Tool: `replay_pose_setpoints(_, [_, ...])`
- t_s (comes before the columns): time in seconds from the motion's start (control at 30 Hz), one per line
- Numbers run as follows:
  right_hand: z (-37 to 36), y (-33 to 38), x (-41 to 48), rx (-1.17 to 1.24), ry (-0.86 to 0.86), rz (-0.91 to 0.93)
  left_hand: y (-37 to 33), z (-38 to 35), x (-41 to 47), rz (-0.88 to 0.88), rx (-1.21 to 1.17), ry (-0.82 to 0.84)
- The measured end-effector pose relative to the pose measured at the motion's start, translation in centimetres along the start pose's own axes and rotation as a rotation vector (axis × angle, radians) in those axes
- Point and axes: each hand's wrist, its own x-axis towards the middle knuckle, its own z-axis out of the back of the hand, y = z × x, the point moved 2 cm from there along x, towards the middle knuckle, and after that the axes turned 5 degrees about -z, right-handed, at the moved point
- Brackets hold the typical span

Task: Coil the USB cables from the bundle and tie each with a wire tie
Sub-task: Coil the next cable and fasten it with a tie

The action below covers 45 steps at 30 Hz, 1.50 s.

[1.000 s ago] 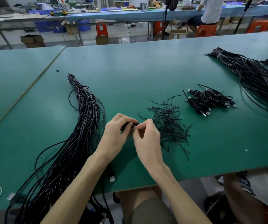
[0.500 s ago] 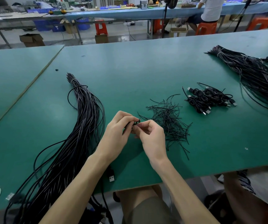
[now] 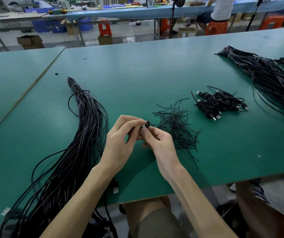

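Pinch grips on both sides: my left hand curled its fingers round a small black coiled cable, held just above the table, and my right hand nipped the same coil from below between thumb and forefinger. A short end of wire tie stuck up from the coil (how far it was twisted I could not tell). Just right of my hands lay the loose heap of wire ties, and beyond it the pile of coils, plugs showing. On my left the long bundle of uncoiled cables ran down the green table and over its near edge. A second bundle lay far right.
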Motion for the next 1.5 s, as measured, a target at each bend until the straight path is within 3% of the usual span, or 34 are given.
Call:
replay_pose_setpoints(0.8, [0.2, 0.3, -0.4, 0.087, -0.006, 0.004, -0.5, -0.6, -0.6, -0.166, 0.143, 0.029])
replay_pose_setpoints(1.1, [0.4, 0.7, -0.3, 0.107, -0.032, -0.029, 0.6, -0.6, -1.0, -0.223, 0.341, 0.156])
replay_pose_setpoints(1.23, [0.4, 0.5, -0.3, 0.098, -0.077, 0.001, 0.5, -0.7, -1.0, -0.268, 0.324, 0.183])
replay_pose_setpoints(1.33, [0.4, 0.2, -0.1, 0.087, -0.120, 0.018, 0.3, -0.6, -0.5, -0.195, 0.178, 0.170])
replay_pose_setpoints(1.5, [0.5, 0.2, 0.1, 0.060, -0.068, 0.019, 1.6, 0.9, 0.5, 0.301, -0.398, 0.148])
